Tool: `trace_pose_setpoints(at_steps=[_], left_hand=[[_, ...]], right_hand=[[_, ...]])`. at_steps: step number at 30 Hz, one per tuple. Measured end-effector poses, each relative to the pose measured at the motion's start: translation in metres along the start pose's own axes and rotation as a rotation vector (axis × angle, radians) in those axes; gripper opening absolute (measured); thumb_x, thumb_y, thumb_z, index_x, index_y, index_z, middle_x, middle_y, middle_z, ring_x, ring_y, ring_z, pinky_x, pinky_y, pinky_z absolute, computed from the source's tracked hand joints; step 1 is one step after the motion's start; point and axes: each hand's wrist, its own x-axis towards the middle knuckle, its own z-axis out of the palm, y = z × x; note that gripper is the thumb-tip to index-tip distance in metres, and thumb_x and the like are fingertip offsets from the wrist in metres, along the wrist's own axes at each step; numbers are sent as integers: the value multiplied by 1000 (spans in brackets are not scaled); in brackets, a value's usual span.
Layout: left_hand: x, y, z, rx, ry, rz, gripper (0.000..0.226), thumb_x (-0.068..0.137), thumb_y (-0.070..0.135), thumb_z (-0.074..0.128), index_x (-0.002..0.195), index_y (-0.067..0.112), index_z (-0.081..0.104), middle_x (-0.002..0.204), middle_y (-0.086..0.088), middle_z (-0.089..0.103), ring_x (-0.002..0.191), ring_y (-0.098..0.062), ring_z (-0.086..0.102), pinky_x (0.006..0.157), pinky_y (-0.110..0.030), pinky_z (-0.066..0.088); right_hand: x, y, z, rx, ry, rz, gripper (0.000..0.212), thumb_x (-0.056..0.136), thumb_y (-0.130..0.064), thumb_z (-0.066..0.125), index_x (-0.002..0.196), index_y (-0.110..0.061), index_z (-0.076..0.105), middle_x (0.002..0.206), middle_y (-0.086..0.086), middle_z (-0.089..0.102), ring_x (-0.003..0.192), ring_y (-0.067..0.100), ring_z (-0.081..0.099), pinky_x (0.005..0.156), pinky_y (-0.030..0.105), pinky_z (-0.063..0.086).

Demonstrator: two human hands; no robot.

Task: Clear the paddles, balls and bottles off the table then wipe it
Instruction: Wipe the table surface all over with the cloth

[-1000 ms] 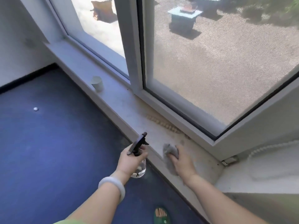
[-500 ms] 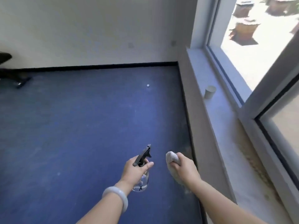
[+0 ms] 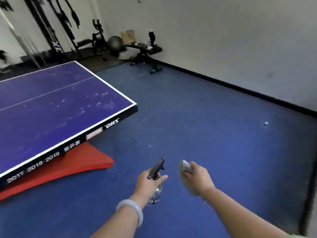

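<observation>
Table (image 3: 51, 103) swinging into view at 10 o'clock | left hand (image 3: 147, 182) gripping spray bottle (image 3: 156, 194) by its neck, arm outstretched | right hand (image 3: 197, 179) clutching cloth (image 3: 184, 166) — fingers hiding most of it

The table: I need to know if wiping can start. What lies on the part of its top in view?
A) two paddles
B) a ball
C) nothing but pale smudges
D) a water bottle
C: the top of the table bears only pale smudges and white lines; the one ball in view lies on the floor.
</observation>
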Motion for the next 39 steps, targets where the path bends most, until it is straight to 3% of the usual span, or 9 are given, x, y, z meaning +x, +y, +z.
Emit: trace_pose_setpoints(at_steps=[5, 10, 14, 17, 21, 25, 31, 36, 39], left_hand=[[-28, -57, -141, -175, 163, -78, 33, 83, 24, 75, 67, 14, 47, 50, -5, 46, 50, -21, 38, 37, -15, 32], [-67, -113, -251, -313, 400, -134, 36, 83, 20, 75, 72, 7, 43, 53, -10, 40, 51, -21, 33, 39, -16, 29], [-96, -146, -321, -303, 621, -164, 38, 81, 19, 77, 70, 3, 44, 58, -5, 41, 52, -19, 35, 47, -20, 32], [-113, -169, -371, -373, 733, -213, 33, 83, 14, 75, 72, 6, 45, 58, -11, 39, 44, -20, 34, 42, -21, 31], [-116, -200, -436, -426, 854, -272, 32, 85, 12, 74, 74, 5, 45, 56, -13, 38, 44, -22, 35, 40, -21, 29], [-107, -227, -498, -435, 904, -328, 36, 86, 17, 74, 70, 6, 43, 49, -10, 35, 38, -22, 31, 43, -23, 29], [-102, -263, -574, -438, 1087, -366, 39, 82, 23, 78, 68, 7, 45, 50, -6, 43, 48, -22, 39, 46, -23, 37], [-117, -302, -634, -443, 1197, -414, 33, 79, 24, 80, 75, 2, 55, 55, 4, 54, 51, -10, 48, 51, -14, 43], [-125, -334, -674, -466, 1211, -412, 33, 81, 24, 78, 78, 1, 56, 57, -1, 56, 51, -11, 49, 50, -14, 43]], right_hand=[[2, -121, 99, -72, -122, -197, 22, 92, -26, 47, 73, -17, 40, 71, -1, 52, 60, 16, 46, 52, 28, 35], [-7, -225, 197, -162, -274, -403, 18, 92, -31, 50, 77, -21, 47, 73, -5, 59, 63, 11, 55, 52, 25, 40], [-14, -296, 273, -200, -418, -514, 14, 90, -28, 55, 84, -15, 52, 82, 2, 64, 78, 21, 62, 63, 31, 45], [-16, -345, 332, -251, -493, -622, 15, 90, -27, 56, 88, -13, 54, 85, 2, 64, 83, 21, 62, 67, 31, 46], [-11, -407, 402, -284, -567, -753, 14, 89, -28, 58, 81, -18, 51, 77, -6, 60, 72, 11, 55, 57, 21, 37], [0, -467, 460, -242, -651, -804, 12, 88, -29, 60, 78, -26, 53, 76, -11, 62, 71, -1, 54, 58, 15, 35], [5, -553, 549, -295, -725, -910, 14, 89, -27, 60, 79, -19, 53, 80, -4, 62, 75, 15, 57, 58, 25, 38], [-26, -609, 628, -314, -839, -916, 16, 89, -27, 59, 76, -21, 52, 77, -6, 61, 70, 10, 56, 55, 23, 37], [-47, -640, 674, -319, -883, -924, 13, 90, -27, 59, 80, -21, 54, 81, -6, 63, 74, 11, 59, 57, 24, 41]])
